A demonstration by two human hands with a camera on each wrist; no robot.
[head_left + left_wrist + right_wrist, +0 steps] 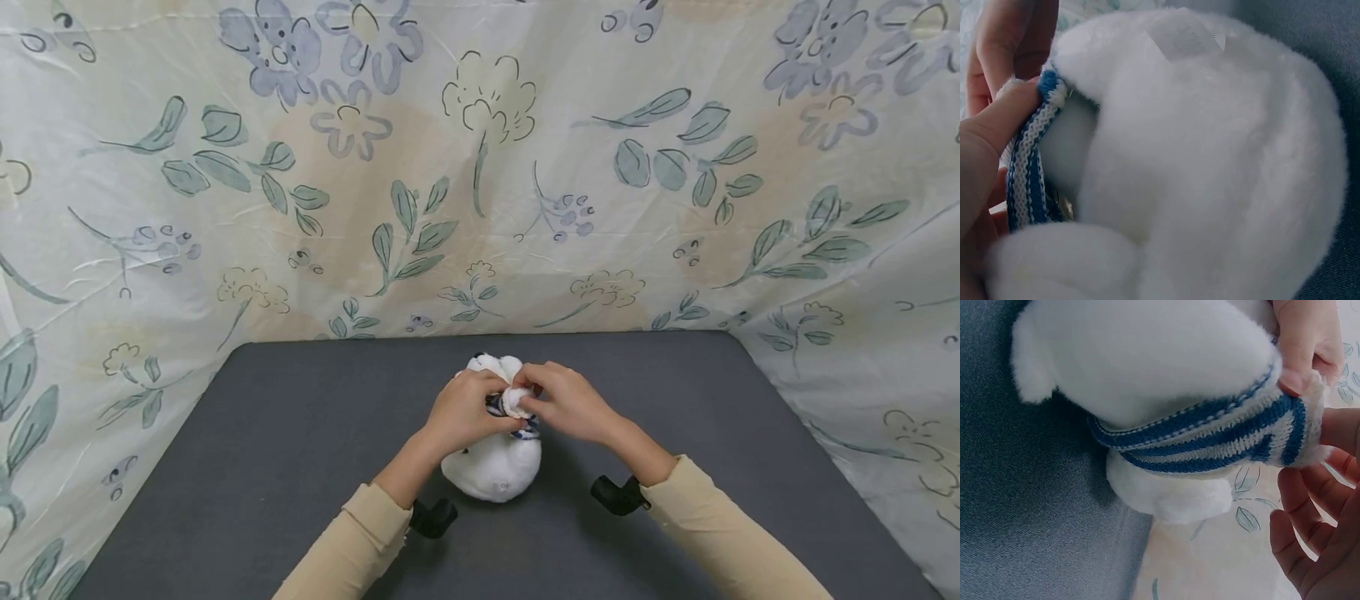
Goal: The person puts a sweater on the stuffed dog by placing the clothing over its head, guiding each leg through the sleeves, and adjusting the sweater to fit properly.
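With left hand (468,406) and right hand (573,404) fingers pinching the blue-and-white striped knitted band (1210,439), uneven tugging could twist the fluffy white plush toy (495,468) beneath them.

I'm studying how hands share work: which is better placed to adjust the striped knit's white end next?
Likely the right hand: its fingers are at the white end of the striped knit. The left hand lies over the plush toy, thumb on the knit, seemingly better for steadying.
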